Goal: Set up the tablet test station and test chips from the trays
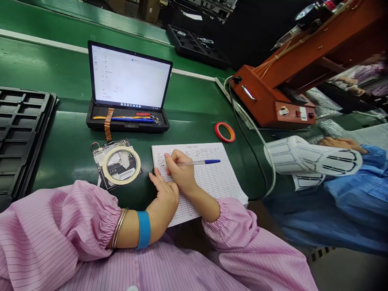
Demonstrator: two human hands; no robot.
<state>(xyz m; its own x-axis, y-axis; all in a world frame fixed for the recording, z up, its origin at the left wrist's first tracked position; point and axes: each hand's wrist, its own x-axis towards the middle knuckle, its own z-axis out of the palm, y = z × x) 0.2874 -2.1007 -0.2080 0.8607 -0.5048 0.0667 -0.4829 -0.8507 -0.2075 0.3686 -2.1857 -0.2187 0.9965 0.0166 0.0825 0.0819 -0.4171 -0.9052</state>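
Pink smock (166, 270) nearest us | our right hand (183, 171) pinches pen (200, 162), frame centre: probably light, stiff, slick; grip near tip | left hand (165, 196), loosely spread, rests on paper (216, 180), likely easily creased

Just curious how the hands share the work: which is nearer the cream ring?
Left. The left hand lies just right of the cream ring, partly over the papers; the right hand, holding the pen, is farther right.

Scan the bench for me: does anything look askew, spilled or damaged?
Nothing looks spilled or plainly damaged. One oddity: the cream tape roll lies on top of the exposed circuit board, while the red tape roll lies directly on the bench.
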